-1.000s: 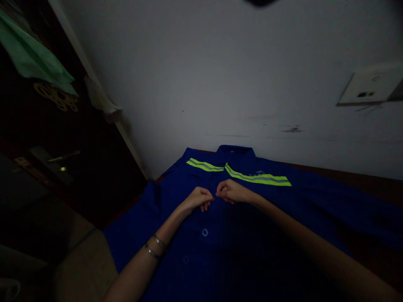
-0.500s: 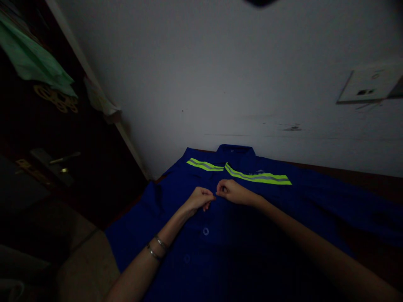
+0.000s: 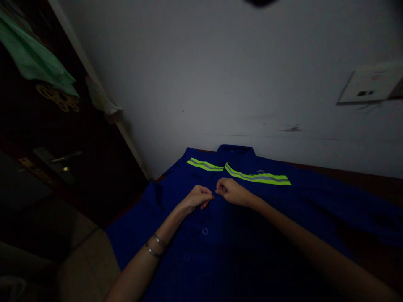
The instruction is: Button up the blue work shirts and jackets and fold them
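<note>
A blue work jacket (image 3: 170,201) with yellow-green reflective strips (image 3: 264,178) across the chest lies spread out, its collar (image 3: 237,152) toward the wall. Over the front opening, below the strips, my left hand (image 3: 198,197) pinches the jacket's front edge between thumb and finger. Close beside it my right hand (image 3: 229,191) is also closed in a pinch on the jacket front; the exact bit of cloth or button in its fingers is hidden. A round button (image 3: 205,231) shows on the jacket below my left hand, and a fainter button (image 3: 187,256) lies lower down.
A pale wall (image 3: 201,75) rises behind the dark table (image 3: 317,167). On the right it carries a socket plate (image 3: 367,86). To the left stands a dark door with a metal handle (image 3: 66,157) and a green cloth (image 3: 37,54) hanging on it. Tiled floor (image 3: 85,256) shows below.
Both hands stay at the same place on the jacket front with only slight finger movement. The view has shifted very slightly.
</note>
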A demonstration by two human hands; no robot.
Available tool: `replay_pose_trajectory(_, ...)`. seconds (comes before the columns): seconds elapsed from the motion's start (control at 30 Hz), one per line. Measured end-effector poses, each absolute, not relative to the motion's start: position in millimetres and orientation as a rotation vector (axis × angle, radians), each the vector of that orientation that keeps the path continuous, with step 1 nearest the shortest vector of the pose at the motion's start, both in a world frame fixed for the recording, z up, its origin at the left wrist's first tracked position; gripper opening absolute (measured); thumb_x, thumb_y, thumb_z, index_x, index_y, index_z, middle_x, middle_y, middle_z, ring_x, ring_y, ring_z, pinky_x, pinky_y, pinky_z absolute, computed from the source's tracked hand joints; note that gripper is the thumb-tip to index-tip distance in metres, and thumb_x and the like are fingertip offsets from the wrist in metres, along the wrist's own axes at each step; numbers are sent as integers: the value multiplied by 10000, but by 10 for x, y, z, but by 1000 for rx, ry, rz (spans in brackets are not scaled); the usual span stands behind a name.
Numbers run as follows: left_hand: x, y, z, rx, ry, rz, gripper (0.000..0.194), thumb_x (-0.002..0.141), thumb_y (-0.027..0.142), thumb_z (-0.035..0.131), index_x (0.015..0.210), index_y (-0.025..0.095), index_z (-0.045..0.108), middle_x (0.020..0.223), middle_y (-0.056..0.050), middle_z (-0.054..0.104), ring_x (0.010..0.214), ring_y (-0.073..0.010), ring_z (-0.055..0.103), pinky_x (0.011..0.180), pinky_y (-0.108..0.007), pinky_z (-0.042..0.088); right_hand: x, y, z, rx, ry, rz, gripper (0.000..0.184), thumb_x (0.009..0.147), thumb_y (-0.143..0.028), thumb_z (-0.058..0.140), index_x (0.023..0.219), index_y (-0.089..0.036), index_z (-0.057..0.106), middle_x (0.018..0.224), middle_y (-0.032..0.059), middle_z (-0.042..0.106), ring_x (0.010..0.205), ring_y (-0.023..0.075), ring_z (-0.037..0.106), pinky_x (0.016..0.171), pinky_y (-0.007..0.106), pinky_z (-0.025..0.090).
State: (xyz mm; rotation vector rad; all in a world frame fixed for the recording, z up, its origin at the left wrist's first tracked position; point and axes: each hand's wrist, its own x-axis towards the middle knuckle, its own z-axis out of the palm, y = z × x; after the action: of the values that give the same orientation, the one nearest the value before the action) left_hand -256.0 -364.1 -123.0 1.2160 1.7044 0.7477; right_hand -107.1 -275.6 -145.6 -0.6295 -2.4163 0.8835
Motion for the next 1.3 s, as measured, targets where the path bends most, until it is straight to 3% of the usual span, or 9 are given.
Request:
replay_pose_trajectory(0.47,-2538,-3654,-1209,1153,1646,796,116,671,187,571,590,134,507,378,73,447,290,-31,343,330,-161,225,-1013,-2778,-1397,-484,-2502,768,79,689,-154,514,719,-154,587,726,34,587,597,98,504,521,192,330)
replay_pose_trajectory(0.77,-2568,-3666,-1140,1154,1608,832,199,675,305,597,632,121,535,428,60,462,317,-38,385,309,-156,264,-994,-2754,-1333,-520,-2436,1031,90,673,-141,508,697,-135,594,593,0,564,527,83,501,480,172,357)
replay_pose_trajectory(0.97,-2659,-3660,-1128,1175,1554,766,169,668,168,531,815,108,588,526,41,524,341,-23,400,314,-132,269,-962,-2770,-1300,-624,-2411,1286,137,693,-221,494,753,-134,580,590,-6,535,442,79,468,350,166,365)
replay_pose_trajectory(1.13,-2671,-3651,-1169,1243,1615,843,143,650,170,563,776,108,588,413,79,429,316,-26,347,314,-137,228,-973,-2765,-1314,-654,-2413,1356,156,692,-234,497,779,-134,579,600,-1,537,477,84,499,340,154,403)
replay_pose_trajectory(1.3,-2634,-3669,-1188,1238,1594,861,172,628,244,622,733,116,575,441,79,431,329,-19,323,320,-145,190,-970,-2800,-1282,-693,-2438,1336,204,697,-286,510,794,-126,591,623,13,558,467,81,501,332,152,398)
